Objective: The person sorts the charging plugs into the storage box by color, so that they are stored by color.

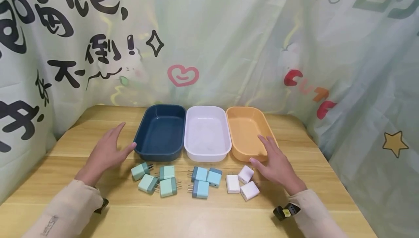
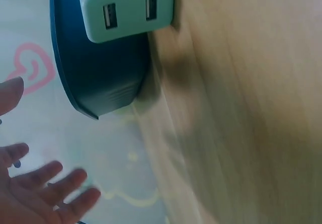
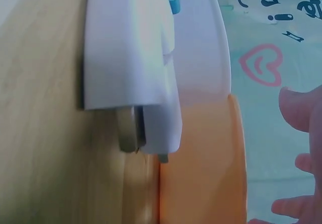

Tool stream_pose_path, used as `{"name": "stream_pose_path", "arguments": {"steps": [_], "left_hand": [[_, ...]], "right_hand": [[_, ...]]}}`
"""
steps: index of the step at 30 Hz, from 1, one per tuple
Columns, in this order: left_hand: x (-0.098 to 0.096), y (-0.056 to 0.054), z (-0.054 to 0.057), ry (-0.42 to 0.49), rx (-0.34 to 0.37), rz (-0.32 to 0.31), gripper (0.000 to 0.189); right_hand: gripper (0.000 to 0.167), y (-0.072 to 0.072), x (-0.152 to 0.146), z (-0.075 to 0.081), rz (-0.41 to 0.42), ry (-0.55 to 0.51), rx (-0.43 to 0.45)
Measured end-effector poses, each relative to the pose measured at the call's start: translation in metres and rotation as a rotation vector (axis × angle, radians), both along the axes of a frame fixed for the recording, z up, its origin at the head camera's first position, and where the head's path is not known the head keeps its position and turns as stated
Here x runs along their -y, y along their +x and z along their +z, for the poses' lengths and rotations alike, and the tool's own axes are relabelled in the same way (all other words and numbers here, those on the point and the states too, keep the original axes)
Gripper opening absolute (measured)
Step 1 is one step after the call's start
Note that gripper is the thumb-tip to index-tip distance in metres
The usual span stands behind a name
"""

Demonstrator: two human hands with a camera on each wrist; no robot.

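Note:
My left hand (image 1: 106, 152), fingers spread, is held beside the dark blue tray (image 1: 160, 157), thumb tip near its left wall. My right hand (image 1: 278, 163) hovers at the front right corner of the orange tray (image 1: 245, 132), fingers extended and overlapping it in the head view. Neither hand holds anything. Between the hands lie USB charger plugs: several mint green plugs (image 1: 168, 187) at left, three blue plugs (image 1: 200, 189) in the middle, three white plugs (image 1: 233, 184) at right. Two ports show on a green plug (image 2: 131, 12) in the left wrist view; a white plug (image 3: 126, 48) looms large in the right.
A white tray (image 1: 207, 132) stands between the dark blue and orange ones, the three side by side on the wooden table (image 1: 131, 216). Behind the table hangs a printed curtain (image 1: 222, 41), which also drapes along both sides.

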State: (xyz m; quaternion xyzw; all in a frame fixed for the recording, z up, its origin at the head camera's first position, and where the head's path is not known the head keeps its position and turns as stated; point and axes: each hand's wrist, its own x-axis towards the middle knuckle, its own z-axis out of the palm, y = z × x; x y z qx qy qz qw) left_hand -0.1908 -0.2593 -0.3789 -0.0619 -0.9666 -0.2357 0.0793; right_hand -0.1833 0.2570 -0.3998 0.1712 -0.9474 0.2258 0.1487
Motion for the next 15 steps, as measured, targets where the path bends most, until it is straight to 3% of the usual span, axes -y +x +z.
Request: {"name": "stream_pose_path", "arguments": {"steps": [7, 10, 15], "left_hand": [[0.003, -0.014, 0.000, 0.090, 0.025, -0.084, 0.080], [0.005, -0.019, -0.003, 0.143, 0.049, -0.129, 0.078], [0.006, -0.028, -0.004, 0.197, 0.102, -0.146, 0.076]], "right_hand": [[0.076, -0.005, 0.012, 0.004, 0.076, -0.076, -0.105], [0.076, -0.007, 0.019, 0.008, 0.102, -0.101, -0.083], [0.075, -0.009, 0.032, 0.010, 0.139, -0.153, -0.039]]}}
